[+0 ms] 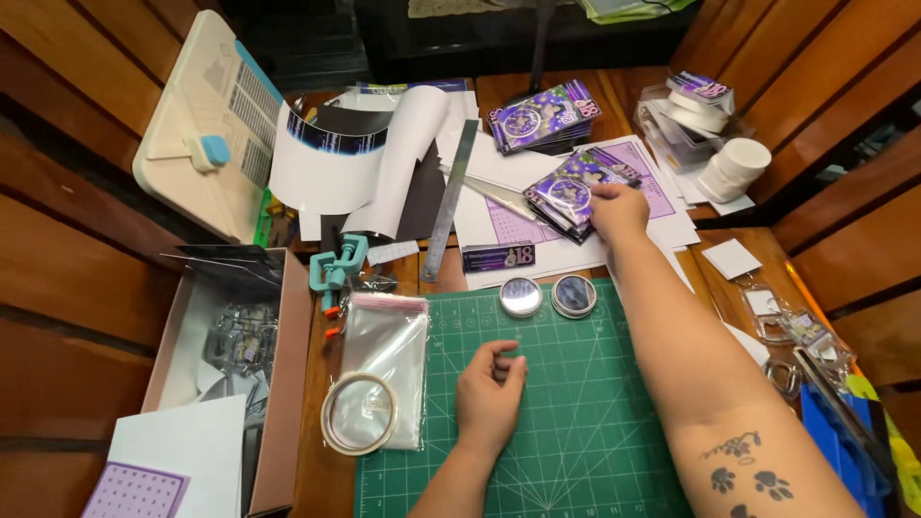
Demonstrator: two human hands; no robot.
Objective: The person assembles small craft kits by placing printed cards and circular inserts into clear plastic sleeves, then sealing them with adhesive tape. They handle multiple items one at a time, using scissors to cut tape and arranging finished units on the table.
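At your far left a cream paper trimmer (206, 125) leans against the wooden slats; below it an open cardboard box (288, 384) holds clear plastic parts; just right of the box a teal clamp (338, 269) lies above a stack of clear cellophane bags (389, 345), and a roll of clear tape (359, 412) rests on the lower end of those bags.

Your left hand (489, 388) lies on the green cutting mat (576, 422), fingers curled loosely inward, holding nothing that I can make out; above it, near the mat's top edge, two round metal discs (547, 296) sit side by side, apart from your fingers; a steel ruler (451, 201) slants up behind them across white sheets.

Your right hand (617, 211) reaches well past the mat, fingers spread and pressed down on a fanned stack of purple printed cards (566, 197); whether it has gripped one I cannot tell; a second purple stack (542, 115) lies farther back.

At the right, a roll of white tape (734, 168) stands beside clear packets; clear keychain cases (791, 326) lie by your forearm.
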